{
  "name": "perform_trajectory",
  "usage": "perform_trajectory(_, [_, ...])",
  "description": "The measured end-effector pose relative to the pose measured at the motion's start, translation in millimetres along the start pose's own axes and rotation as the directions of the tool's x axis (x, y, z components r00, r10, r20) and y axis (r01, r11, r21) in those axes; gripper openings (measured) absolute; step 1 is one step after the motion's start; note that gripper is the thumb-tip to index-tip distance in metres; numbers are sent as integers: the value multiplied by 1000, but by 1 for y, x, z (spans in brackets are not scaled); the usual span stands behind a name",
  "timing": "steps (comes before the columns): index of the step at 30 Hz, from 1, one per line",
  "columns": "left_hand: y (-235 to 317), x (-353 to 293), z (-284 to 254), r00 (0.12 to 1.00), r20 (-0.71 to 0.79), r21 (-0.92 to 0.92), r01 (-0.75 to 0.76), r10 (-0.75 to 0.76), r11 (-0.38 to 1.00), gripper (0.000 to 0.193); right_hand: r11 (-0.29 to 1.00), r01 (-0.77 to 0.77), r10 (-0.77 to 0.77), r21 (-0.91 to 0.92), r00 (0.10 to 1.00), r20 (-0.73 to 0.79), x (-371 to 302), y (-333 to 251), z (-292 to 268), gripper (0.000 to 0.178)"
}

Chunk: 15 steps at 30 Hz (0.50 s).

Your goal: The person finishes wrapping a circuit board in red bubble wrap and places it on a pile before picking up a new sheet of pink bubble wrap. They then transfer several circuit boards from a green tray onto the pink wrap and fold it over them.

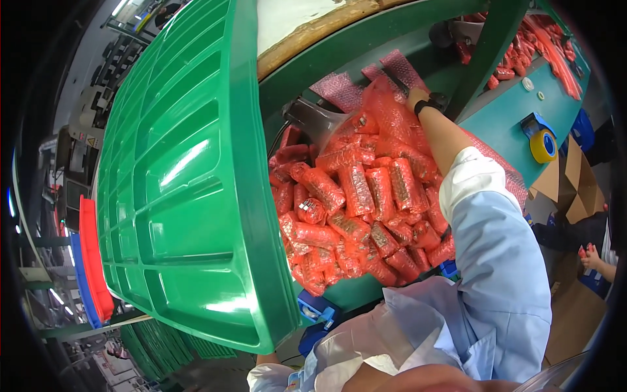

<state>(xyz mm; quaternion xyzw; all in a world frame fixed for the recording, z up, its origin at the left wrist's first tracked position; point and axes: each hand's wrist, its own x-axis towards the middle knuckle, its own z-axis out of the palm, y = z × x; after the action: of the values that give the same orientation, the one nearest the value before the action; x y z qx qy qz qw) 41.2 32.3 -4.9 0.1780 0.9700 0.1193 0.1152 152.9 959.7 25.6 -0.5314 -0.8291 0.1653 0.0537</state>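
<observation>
Wrapped packages: a heap of red bubble-wrapped bundles [356, 189], mostly short cylinders, lies at the near edge of the green bench [356, 292]; the contents are hard to make out through the wrap.
Green crate: a large ribbed crate [189, 163] stands tipped on its side, left of the heap; its inside is out of sight, and its rim cuts off the heap's left margin.
Left hand: hidden behind the crate's lower corner, with only a strip of skin above the left cuff [269, 377] showing; I cannot tell what it grasps.
Right hand: the right hand [417, 98] is at the heap's far side, touching red film [385, 104] beside bubble-wrap sheets [339, 91]; its fingertips are hidden, so I cannot tell whether it grips. A black wristband [428, 104] circles the wrist.
Heap and hands: the packages lie between the crate and the right forearm.
Bench: a blue tape dispenser [317, 310] sits at the near edge; beyond the green post, another dispenser with yellow tape [541, 140] rests toward the right edge.
Room: cardboard boxes [581, 179] and a co-worker's hand [592, 259] at right; red crate [95, 261] and stacked green crates [153, 346] at left.
</observation>
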Motion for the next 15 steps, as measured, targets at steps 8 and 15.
perform_trajectory(8, [11,-2,1,987,-11,-286,151,-160,946,57,963,-12,68,271,977,-200,-10,-20,-64,37])
perform_trajectory(15, [18,-14,-3,998,-28,326,65,-59,943,57,687,394,-15,610,848,-530,-70,-31,-115,28])
